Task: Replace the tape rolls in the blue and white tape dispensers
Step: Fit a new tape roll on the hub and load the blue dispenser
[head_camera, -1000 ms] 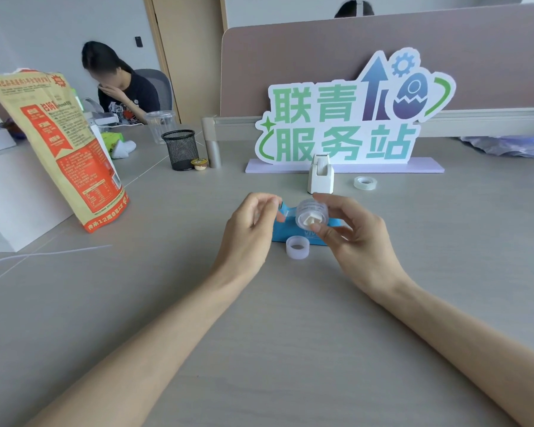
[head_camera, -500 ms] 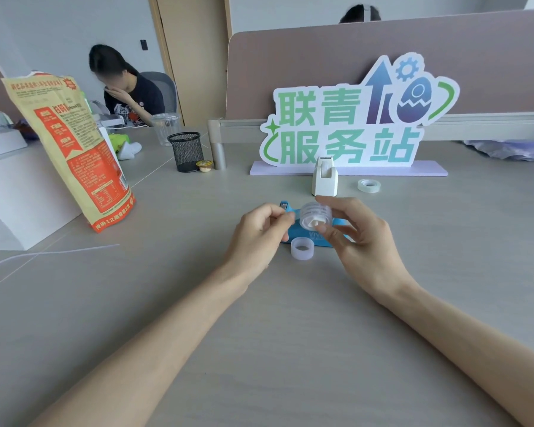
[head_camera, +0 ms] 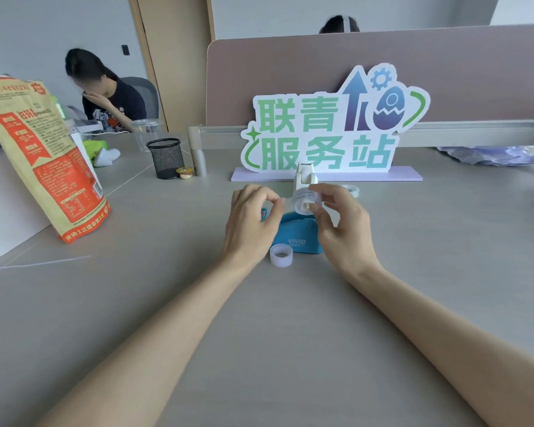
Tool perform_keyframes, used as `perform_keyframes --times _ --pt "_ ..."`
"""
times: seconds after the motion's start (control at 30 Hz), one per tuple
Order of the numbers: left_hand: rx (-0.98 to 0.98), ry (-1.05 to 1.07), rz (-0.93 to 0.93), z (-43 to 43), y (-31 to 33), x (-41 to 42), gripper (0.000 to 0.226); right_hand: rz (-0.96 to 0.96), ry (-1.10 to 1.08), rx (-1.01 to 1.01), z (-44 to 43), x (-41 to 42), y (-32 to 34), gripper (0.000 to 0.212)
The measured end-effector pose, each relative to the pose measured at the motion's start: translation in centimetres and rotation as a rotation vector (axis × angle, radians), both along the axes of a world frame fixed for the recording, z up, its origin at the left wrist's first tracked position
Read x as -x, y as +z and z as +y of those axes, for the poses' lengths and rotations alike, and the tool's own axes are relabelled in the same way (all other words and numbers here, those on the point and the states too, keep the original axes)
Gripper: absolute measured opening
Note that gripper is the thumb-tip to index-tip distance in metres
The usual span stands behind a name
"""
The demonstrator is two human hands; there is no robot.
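Note:
My right hand point(head_camera: 342, 229) holds a clear tape roll point(head_camera: 305, 200) with a white hub above the blue dispenser point(head_camera: 296, 238), fingers curled round it. My left hand point(head_camera: 250, 223) pinches thumb to fingertips just left of the roll, on what seems to be the tape's loose end. An empty translucent ring point(head_camera: 281, 256) lies on the desk in front of the blue dispenser. The white dispenser point(head_camera: 304, 177) stands upright behind my hands, with another tape roll point(head_camera: 352, 190) lying to its right, partly hidden by my right fingers.
A green-lettered sign point(head_camera: 330, 131) stands at the back by the divider. A black mesh cup point(head_camera: 166, 158) and a small jelly cup point(head_camera: 185, 172) sit back left. An orange printed bag point(head_camera: 40, 155) leans at the left. A person sits at the far left desk.
Both hands have risen a little with the roll. My left fingers have closed into a pinch beside the roll.

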State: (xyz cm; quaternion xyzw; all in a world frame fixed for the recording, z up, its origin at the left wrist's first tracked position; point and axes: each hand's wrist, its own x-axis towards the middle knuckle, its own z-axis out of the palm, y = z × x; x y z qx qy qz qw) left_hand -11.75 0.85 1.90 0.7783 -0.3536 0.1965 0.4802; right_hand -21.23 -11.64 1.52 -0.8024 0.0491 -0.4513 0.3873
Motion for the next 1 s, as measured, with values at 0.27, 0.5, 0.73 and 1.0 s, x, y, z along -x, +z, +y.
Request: perform_keyframes --times 0.27,0.5,0.73,1.0 --pt "0.034 -0.003 0.076 -0.17 -1.09 -0.24 0.011 0.021 0.09 -0.034 -0.22 -0.32 -0.07 0.021" --pt "0.007 -0.006 0.085 -0.06 -1.17 0.01 0.011 0.089 0.121 -0.105 -0.35 -0.48 -0.01 0.017" --pt "-0.001 -0.008 0.079 0.04 -1.28 -0.08 0.011 0.105 0.194 -0.243 -0.56 -0.21 0.13 0.014" --pt "0.002 -0.002 0.078 0.02 -1.24 0.01 0.012 0.172 0.126 -0.25 -0.27 0.01 0.45 0.013"
